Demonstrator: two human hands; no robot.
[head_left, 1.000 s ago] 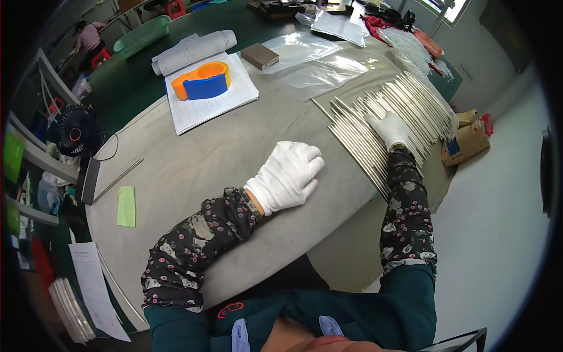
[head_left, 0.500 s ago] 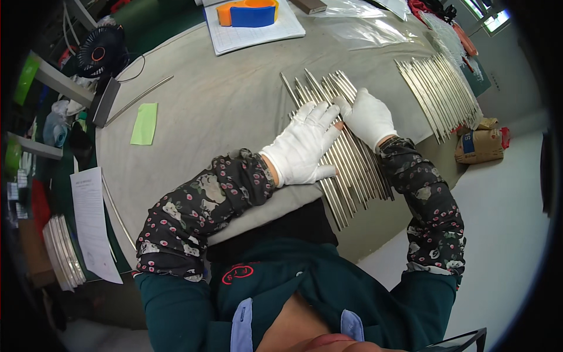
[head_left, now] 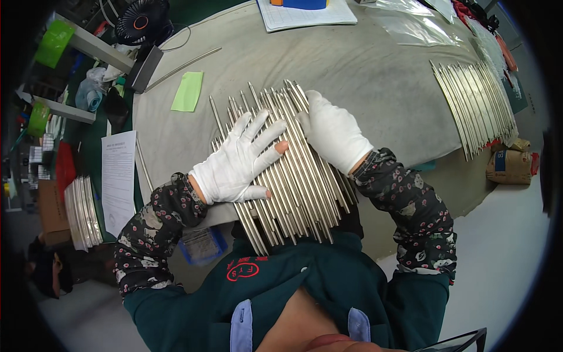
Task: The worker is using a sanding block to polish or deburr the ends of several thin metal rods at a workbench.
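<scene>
Left hand in a white fabric glove (head_left: 231, 167) hides the middles of several thin, straight silver metal rods (head_left: 296, 170); palm side unseen. Right hand in a white fabric glove (head_left: 335, 126) covers part of the rods' right edge; its curled fingers mostly hidden, grip unclear. Orange-and-blue tape dispenser (head_left: 305, 3) cut by top edge, likewise white gridded paper pad (head_left: 311, 17). White printed paper sheet (head_left: 118, 179): print too small. Dark-green long-sleeved top (head_left: 264, 320) cropped at bottom. Dark-clothed person (head_left: 44, 270), lower left: dim, blurred.
</scene>
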